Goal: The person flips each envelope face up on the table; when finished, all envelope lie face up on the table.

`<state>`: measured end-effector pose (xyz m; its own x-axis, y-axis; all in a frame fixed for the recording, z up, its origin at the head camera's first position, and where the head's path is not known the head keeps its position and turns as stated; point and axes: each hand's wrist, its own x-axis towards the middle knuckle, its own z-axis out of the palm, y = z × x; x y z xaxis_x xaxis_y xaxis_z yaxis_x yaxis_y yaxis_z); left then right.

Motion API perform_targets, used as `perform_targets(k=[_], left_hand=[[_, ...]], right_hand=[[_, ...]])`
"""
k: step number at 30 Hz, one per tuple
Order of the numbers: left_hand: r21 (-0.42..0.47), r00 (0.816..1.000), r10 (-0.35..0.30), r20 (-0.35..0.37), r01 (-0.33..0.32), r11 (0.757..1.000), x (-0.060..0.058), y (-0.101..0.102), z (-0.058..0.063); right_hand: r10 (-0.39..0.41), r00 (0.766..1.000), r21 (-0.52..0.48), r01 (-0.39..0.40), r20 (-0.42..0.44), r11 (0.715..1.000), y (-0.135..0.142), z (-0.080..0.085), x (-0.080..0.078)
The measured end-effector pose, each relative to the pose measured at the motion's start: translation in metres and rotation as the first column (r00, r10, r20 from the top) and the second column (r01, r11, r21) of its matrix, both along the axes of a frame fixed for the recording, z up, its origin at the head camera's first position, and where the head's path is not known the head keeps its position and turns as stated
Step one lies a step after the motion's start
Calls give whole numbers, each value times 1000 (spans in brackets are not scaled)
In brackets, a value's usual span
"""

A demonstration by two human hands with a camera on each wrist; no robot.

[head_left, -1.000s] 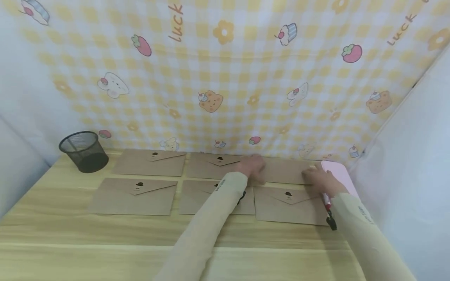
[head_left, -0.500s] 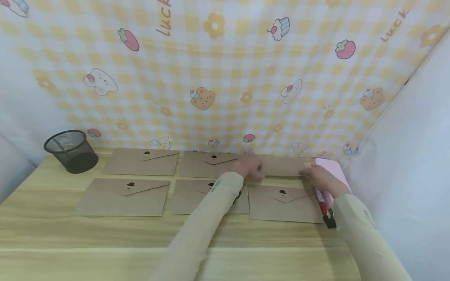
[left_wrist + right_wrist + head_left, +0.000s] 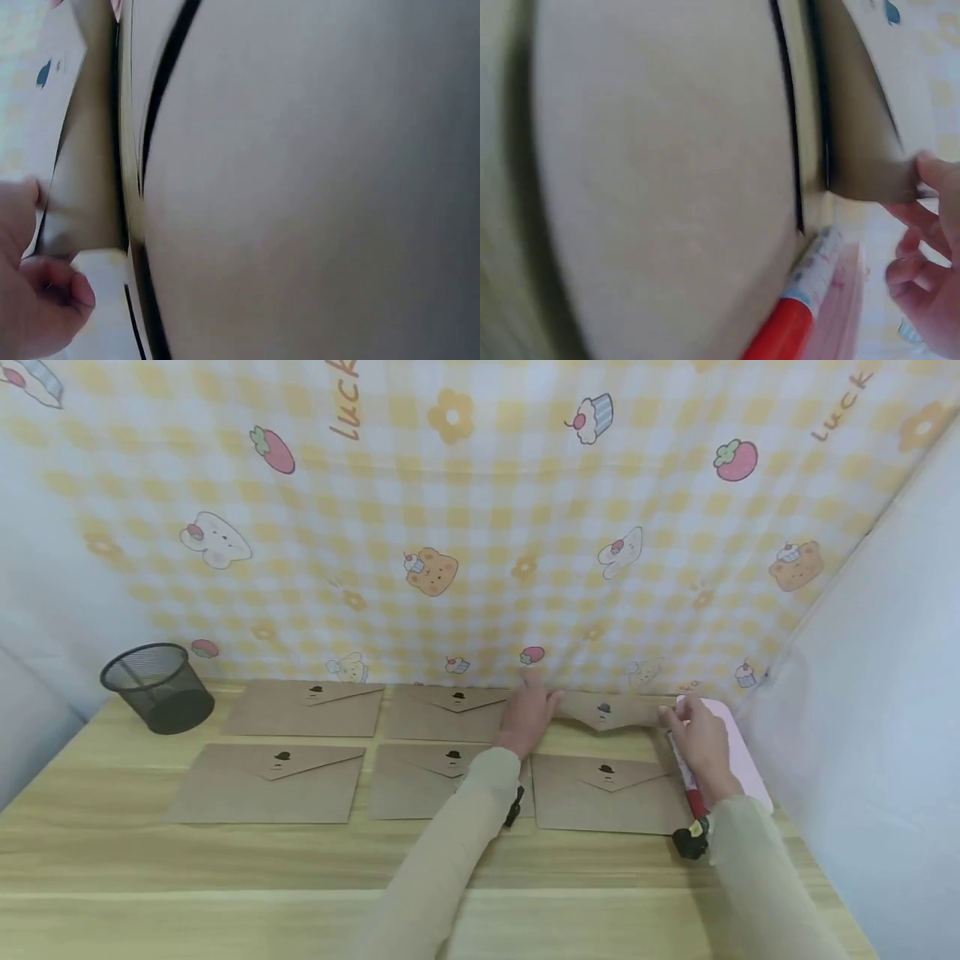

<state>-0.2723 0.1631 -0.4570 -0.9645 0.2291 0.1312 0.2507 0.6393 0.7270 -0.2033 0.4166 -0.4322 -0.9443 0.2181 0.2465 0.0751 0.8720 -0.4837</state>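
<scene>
Both hands hold a brown kraft envelope [image 3: 600, 712] at the back right, beside the patterned cloth. It stands tilted up, its pointed flap and small black hat print facing me. At its left end my left hand [image 3: 527, 714] pinches the edge; in the left wrist view, the thumb lies on the flap side of that envelope [image 3: 94, 161]. My right hand [image 3: 703, 742] pinches the right end, and the right wrist view shows thumb and finger at the corner of the envelope [image 3: 859, 135]. Just in front lies another envelope [image 3: 607, 806], flap up.
Other flap-up envelopes lie in two rows, such as the front left envelope [image 3: 270, 789] and back left envelope [image 3: 307, 714]. A black mesh pen cup [image 3: 168, 702] stands back left. Under my right hand are a red-and-white marker [image 3: 694, 797] and a pink flat object [image 3: 742, 756].
One second ago the back right envelope lay with its plain side up. Its front edge has risen, and the hat-printed flap now faces me. Both hands have shifted with it.
</scene>
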Motion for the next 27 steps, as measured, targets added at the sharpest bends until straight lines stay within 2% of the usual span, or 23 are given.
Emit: perform_targets(k=[3,5,9,14,18,20,22,24,27], left_hand=[[-2,996,77,-53,-78,997,0,4,2],[-4,990,106,-89,-107,994,1,7,4],[-13,986,91,-140,-94,996,4,8,6],[-53,977,71,-201,-83,995,4,8,8],[-117,965,21,-262,-54,992,-3,4,13],[-142,960,-27,-279,-14,990,-6,2,18],[-175,945,-80,-318,24,984,-8,-3,22],[-187,932,-132,-337,71,980,-9,-6,27],[-220,909,-214,-357,141,965,-9,-12,35]], right_hand=[[-17,995,115,28,-95,993,-5,0,-2],[-18,991,146,37,-133,989,-7,0,-2],[6,989,154,17,-148,988,-6,1,-1],[91,982,153,-65,-167,986,-3,4,0],[157,965,113,-135,-210,984,-4,7,-3],[167,957,81,-152,-237,985,-3,8,-4],[170,949,43,-164,-266,985,-3,9,-5],[169,949,22,-170,-267,985,-3,11,-6],[165,961,4,-168,-222,986,-4,14,-5]])
